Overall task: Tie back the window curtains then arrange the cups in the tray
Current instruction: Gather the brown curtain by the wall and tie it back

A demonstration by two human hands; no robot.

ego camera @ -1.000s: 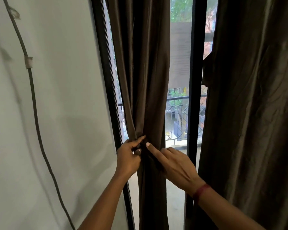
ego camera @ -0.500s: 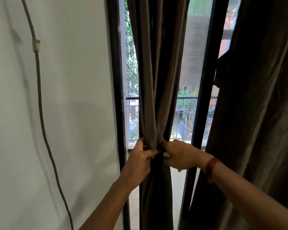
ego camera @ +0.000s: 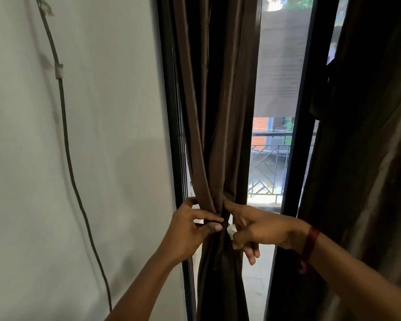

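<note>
**Desk:** What do you have on the head view?

**Operator:** I see the left curtain (ego camera: 218, 112), dark brown, hanging just inside the black window frame (ego camera: 171, 112) and drawn into one narrow bunch at waist height. My left hand (ego camera: 190, 230) holds that bunch: the thumb lies across the front and the fingers wrap in from the wall side.

**Desk:** And the other one?

**Operator:** My right hand (ego camera: 262, 228) meets the bunch from the window side. The forefinger is stretched out onto the cloth and the other fingers curl downward. A small white piece (ego camera: 231, 229) sits between the two hands, against the right thumb. I cannot tell what it is, nor whether that hand truly grips anything. There is a red band (ego camera: 310, 242) on that wrist.

**Desk:** Anything around it?

**Operator:** The right curtain (ego camera: 368, 158) hangs loose and wide, well apart from the bunch, beyond a black upright. Between them I see glass and a balcony railing (ego camera: 269, 163) outside. To the left is a pale wall (ego camera: 114, 135), with a grey cable (ego camera: 66, 147) running down it through a white clip (ego camera: 58, 70).
</note>
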